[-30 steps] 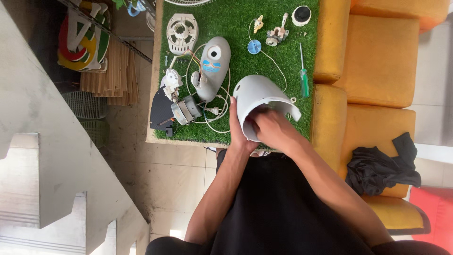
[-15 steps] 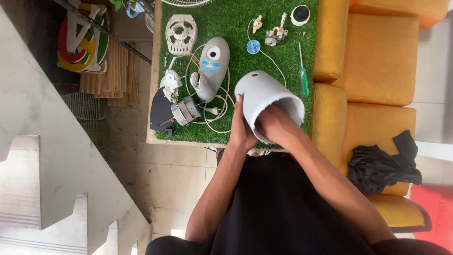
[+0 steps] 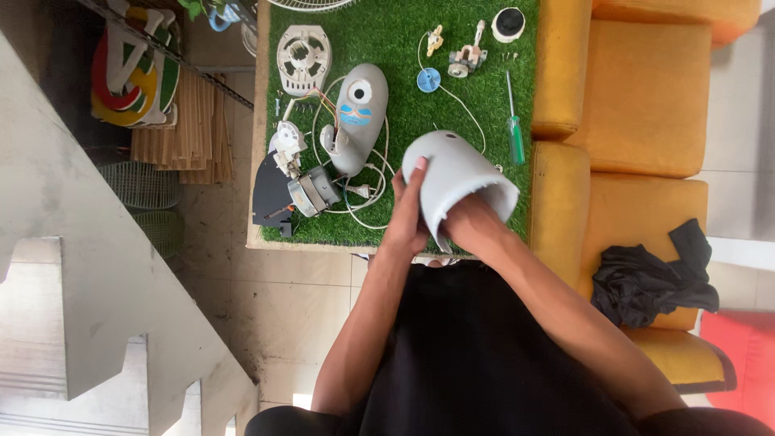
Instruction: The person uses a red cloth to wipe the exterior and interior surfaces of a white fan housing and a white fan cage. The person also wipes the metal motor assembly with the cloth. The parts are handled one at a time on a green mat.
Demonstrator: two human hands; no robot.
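Your left hand (image 3: 408,218) cups the near side of the grey fan housing (image 3: 454,182), fingers pressed together and flat against the shell, fingertips up near its rounded crown. Your right hand (image 3: 472,230) goes in through the housing's open end; the fingers are hidden inside the shell, so whether they are spread or pinching something cannot be told. The housing is held tilted over the near edge of the green turf table (image 3: 404,32), its open mouth toward you and its closed dome, with a small hole, facing away.

Judging from this, the work is on the inside of the shell — wiping or feeling around in it. To do that well, let the left hand be the clamp and the right do the travelling. Keep the left palm low on the wall so the shell does not roll as the right hand pushes. The rim by your right wrist looks jagged; slide past it rather than dragging across.

Laid out on the turf:
- grey control body with a round dial (image 3: 359,113), wires trailing from it
- motor with its dark plate (image 3: 295,190), just left of those wires
- round vented white cover (image 3: 303,55), far left
- small blue disc (image 3: 429,79) on a thin cord
- green-handled screwdriver (image 3: 514,133) near the right edge

Keep the housing over the table's bare near strip — the loose cord lies close to your left wrist and could snag.
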